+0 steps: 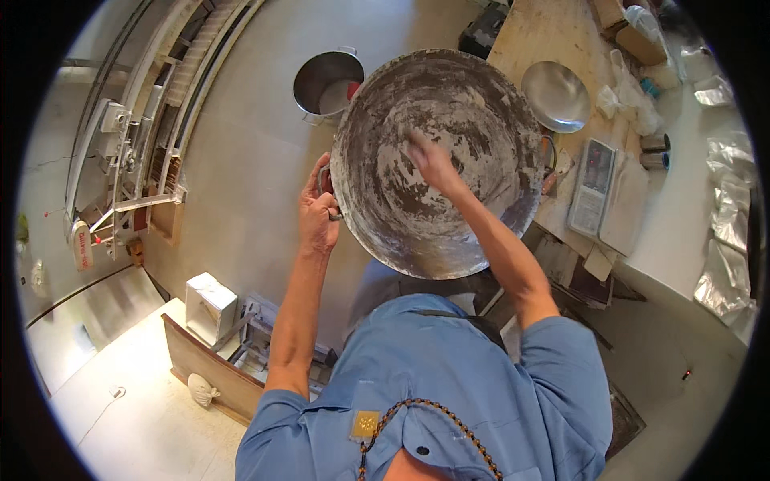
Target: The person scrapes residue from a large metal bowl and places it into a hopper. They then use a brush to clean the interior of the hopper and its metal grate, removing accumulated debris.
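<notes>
A large round metal pan point(481, 120), its inside streaked with pale flour or dough residue, is tipped toward me in front of my chest. My left hand point(318, 210) grips the pan's handle on its left rim. My right hand point(431, 160) reaches inside the pan, fingers pressed flat against the coated bottom near its middle; it holds nothing that I can make out.
A steel pot point(325, 80) stands on the floor behind the pan. To the right, a wooden worktop point(553, 36) carries a shallow metal bowl point(556, 96), a digital scale point(593, 186), small tins and plastic bags. A white box point(210, 305) and wooden board sit lower left.
</notes>
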`<state>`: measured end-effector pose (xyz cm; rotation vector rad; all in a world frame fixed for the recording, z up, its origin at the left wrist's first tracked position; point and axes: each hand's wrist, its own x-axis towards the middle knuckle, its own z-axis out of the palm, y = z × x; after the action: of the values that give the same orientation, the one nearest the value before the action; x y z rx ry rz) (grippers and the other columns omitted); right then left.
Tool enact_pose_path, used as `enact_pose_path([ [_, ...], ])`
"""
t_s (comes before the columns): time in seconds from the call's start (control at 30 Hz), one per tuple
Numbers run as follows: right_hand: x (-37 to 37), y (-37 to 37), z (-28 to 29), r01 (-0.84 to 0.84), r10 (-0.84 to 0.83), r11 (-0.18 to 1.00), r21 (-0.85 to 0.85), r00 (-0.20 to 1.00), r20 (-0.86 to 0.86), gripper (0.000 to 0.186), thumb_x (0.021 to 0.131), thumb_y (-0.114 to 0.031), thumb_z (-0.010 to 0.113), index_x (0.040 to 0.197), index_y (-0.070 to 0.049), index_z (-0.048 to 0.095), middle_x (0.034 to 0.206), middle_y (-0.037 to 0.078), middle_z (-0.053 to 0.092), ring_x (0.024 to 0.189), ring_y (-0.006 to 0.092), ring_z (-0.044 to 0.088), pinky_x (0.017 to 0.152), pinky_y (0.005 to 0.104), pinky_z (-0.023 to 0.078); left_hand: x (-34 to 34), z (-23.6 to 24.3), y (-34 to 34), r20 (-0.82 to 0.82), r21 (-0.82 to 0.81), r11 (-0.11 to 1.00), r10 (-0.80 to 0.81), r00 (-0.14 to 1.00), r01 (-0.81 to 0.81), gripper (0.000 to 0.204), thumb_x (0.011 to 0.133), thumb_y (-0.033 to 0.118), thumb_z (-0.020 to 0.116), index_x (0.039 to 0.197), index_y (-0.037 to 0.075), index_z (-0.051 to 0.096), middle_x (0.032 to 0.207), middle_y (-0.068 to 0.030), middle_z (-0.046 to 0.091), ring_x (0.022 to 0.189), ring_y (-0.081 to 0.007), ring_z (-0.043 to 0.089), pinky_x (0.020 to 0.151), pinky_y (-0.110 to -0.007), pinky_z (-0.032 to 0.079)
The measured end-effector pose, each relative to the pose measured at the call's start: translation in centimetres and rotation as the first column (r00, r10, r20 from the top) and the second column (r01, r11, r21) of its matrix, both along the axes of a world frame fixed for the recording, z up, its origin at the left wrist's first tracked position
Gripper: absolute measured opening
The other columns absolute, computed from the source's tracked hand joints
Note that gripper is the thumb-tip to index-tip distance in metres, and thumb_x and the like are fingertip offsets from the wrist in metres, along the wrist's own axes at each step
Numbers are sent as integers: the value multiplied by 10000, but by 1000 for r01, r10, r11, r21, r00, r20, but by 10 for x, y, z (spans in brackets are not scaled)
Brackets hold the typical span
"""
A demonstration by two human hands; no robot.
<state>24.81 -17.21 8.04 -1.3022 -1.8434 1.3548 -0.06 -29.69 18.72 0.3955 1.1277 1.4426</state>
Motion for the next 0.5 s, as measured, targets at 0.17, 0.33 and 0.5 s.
enact_pose_path([
  [0.17,37,-145,20,-503,493,863,50,860,133,494,1066,-189,515,1537,-40,517,1335,326,652,1218,501,639,1051,534,497,14,-7,-5,20,3,999,33,999,-33,882,743,-216,371,1572,50,513,1443,-93,642,908,-36,636,538,-167,379],
  [0.33,-66,-6,-5,294,-295,955,32,955,37,440,1078,-170,491,1505,-66,511,1007,371,671,961,545,653,811,627,489,29,-5,-15,-24,1,1000,6,1000,-6,906,732,-223,376,1586,57,496,1412,-87,648,855,-42,624,517,-184,368],
  [0.5,-32,38,-9,255,-281,933,253,957,72,427,1059,-254,537,1452,-95,590,1021,288,723,955,530,661,829,593,517,41,5,-24,-54,-98,994,41,998,-46,927,716,-235,377,1590,55,484,1423,-94,634,911,-74,637,520,-186,375],
])
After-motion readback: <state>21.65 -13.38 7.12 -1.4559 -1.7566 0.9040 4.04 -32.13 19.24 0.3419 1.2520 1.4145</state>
